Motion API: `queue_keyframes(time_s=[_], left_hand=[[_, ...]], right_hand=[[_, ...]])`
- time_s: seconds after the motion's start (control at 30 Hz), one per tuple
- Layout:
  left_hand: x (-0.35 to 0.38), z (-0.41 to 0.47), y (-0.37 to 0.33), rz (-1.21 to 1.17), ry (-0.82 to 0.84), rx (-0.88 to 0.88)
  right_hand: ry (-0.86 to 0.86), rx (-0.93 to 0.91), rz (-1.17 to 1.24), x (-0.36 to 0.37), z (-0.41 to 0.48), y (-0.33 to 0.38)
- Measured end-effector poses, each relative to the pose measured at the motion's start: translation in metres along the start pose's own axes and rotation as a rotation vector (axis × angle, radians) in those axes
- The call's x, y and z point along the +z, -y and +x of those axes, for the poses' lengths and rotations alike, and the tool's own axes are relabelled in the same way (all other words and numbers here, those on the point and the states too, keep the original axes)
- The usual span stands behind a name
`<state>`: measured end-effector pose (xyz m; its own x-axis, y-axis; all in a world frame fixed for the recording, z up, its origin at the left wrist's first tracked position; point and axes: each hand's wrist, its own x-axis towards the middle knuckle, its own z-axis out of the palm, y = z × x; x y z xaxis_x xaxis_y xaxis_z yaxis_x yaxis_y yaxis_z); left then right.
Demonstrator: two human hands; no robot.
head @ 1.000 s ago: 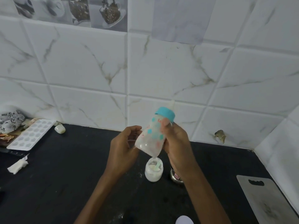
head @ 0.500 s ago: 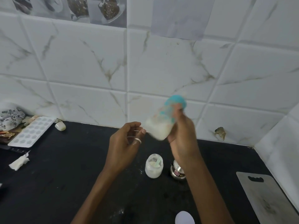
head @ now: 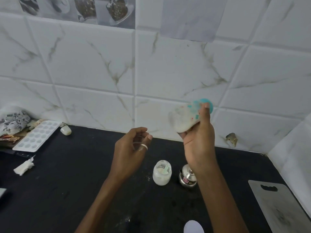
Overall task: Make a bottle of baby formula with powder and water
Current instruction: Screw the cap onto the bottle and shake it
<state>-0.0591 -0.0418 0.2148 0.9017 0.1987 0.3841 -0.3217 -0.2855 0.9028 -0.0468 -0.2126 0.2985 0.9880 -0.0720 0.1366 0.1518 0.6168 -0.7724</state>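
The right hand is gripping the baby bottle above the black countertop, fingers wrapping its body and the thumb reaching toward the teal cap; the bottle is tilting, cap up and to the right, blurred, with milky white liquid showing in its lower end; the left hand is hovering beside it, empty, fingers loosely curling, a ring showing on one finger; below the hands a small jar of white powder is standing on the counter with a pale green scoop inside, just beside a small steel pot; an ice cube tray is lying far left near the tiled wall; a cutting board is lying at the right edge.
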Motion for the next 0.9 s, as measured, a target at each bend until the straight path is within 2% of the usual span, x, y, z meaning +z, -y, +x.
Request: queue_keyframes(time_s=[0.07,0.17,0.2,0.27,0.33,0.4,0.47,0.57,0.6,0.7,0.77,0.83,0.9], left_hand=[[-0.001,0.001,0.001,0.013,0.001,0.003],[-0.002,0.002,0.003,0.087,0.045,0.049],[-0.002,0.002,0.003,0.095,0.051,0.057],[-0.001,0.002,0.002,0.061,0.031,0.036],[0.0,0.0,0.001,0.021,0.012,0.0],[0.0,-0.001,0.001,0.01,0.007,-0.006],[0.0,0.0,0.002,0.017,0.013,0.001],[-0.002,-0.001,0.004,0.02,0.069,0.039],[-0.001,0.0,0.005,0.027,0.075,0.046],[0.0,0.0,0.004,0.021,0.026,0.018],[0.001,-0.001,0.003,-0.006,0.009,-0.01],[0.0,-0.001,0.002,-0.003,0.004,-0.014],[-0.002,0.0,0.001,0.024,0.028,0.015]], right_hand=[[0.031,0.015,-0.072,0.002,-0.005,-0.006],[0.214,0.061,-0.35,0.002,-0.019,-0.02],[0.236,0.049,-0.364,0.0,-0.02,-0.02],[0.163,0.029,-0.168,-0.003,-0.011,-0.011],[0.014,0.009,0.001,-0.003,0.001,0.001],[-0.055,-0.017,-0.026,-0.001,0.003,0.003],[0.032,-0.015,-0.148,0.0,-0.005,-0.007],[0.298,0.044,-0.417,0.001,-0.025,-0.024],[0.314,0.034,-0.418,0.0,-0.026,-0.023],[0.117,0.029,-0.091,-0.002,-0.01,-0.009],[-0.028,0.023,-0.014,-0.001,0.0,-0.001],[-0.011,0.014,-0.066,0.001,-0.003,-0.005],[0.12,0.035,-0.211,0.004,-0.014,-0.015]])
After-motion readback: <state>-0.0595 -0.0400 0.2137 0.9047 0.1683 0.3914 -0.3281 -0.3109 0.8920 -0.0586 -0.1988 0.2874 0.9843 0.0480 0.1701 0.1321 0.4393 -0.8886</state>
